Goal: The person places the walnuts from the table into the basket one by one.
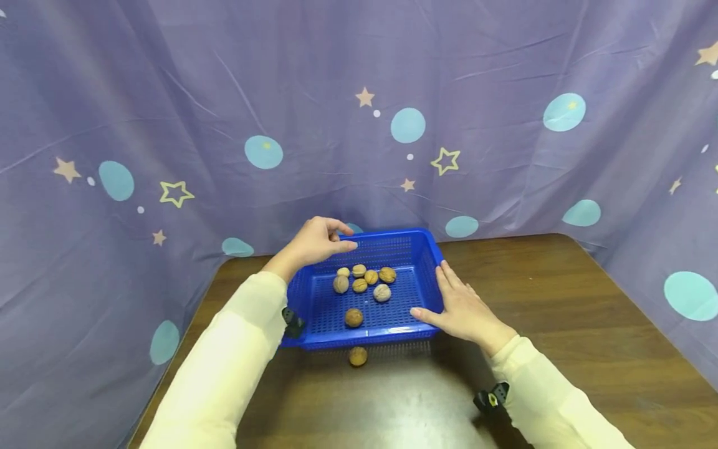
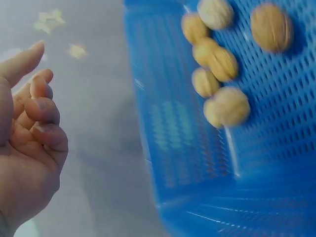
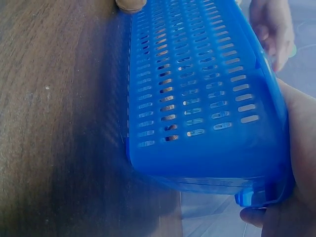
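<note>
A blue plastic basket with slotted walls stands on the wooden table, several walnuts lying on its floor. Over its far left part hovers my left hand, fingers bent and thumb apart, with nothing between them; in the left wrist view this hand shows beside the basket wall. My right hand holds the basket's right rim near the front corner, thumb on the inner side and fingers along the outside. In the right wrist view, a fingertip shows beneath the rim's lip.
One walnut lies on the table just in front of the basket. A purple curtain with stars and dots hangs behind the table's far edge and along both sides.
</note>
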### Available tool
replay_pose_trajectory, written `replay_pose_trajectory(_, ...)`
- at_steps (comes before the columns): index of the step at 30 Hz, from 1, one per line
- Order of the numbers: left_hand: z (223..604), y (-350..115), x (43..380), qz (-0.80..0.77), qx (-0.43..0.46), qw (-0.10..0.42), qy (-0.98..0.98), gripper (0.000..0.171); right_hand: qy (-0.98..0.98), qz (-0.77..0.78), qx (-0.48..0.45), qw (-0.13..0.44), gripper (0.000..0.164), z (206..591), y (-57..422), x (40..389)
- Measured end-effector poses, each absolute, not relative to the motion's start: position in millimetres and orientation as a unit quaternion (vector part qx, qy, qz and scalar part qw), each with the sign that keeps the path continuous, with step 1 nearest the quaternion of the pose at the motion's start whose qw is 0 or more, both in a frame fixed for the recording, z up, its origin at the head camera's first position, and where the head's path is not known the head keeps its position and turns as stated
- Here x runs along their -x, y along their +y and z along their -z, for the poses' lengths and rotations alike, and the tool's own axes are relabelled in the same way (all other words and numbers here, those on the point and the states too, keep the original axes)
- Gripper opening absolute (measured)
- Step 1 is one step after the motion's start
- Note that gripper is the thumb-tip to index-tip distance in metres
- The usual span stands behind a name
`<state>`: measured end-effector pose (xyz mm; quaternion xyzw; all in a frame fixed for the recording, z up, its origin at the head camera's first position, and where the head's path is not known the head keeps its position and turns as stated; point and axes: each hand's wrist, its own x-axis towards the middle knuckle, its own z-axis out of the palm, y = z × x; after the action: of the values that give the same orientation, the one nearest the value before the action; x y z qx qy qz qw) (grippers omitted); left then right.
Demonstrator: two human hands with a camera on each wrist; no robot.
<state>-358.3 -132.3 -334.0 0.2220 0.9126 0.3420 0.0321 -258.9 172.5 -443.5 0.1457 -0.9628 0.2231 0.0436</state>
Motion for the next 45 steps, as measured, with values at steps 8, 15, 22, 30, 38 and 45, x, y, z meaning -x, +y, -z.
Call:
replay_pose_trajectory(8,320,-127,273,-0.399,-0.311,0.002,0.863,0.023,-0.964,-0.221,-0.141,0.039,0.119,443,178,264)
replay_pose_trajectory(15,371,-133,215,-0.445,-0.332,0.020,0.831,0.022,-0.965,-0.219,-0.139,0.035,0.119,443,179,267)
replay_pose_trajectory(22,437,-146,196,-0.440,-0.300,0.031,0.846,0.023,-0.964,-0.223,-0.144,0.031,0.119,443,176,268)
replay_pose_trajectory(30,473,-146,200,-0.398,-0.265,0.050,0.877,0.032,-0.963,-0.226,-0.140,0.028,0.120,442,179,266)
replay_pose_trajectory(38,492,-143,209,-0.339,-0.204,0.028,0.918,0.046,-0.963,-0.226,-0.141,0.029,0.120,444,178,264)
replay_pose_trajectory(45,498,-131,211,-0.308,-0.191,0.028,0.932,0.051,-0.962,-0.227,-0.147,0.035,0.119,445,176,262)
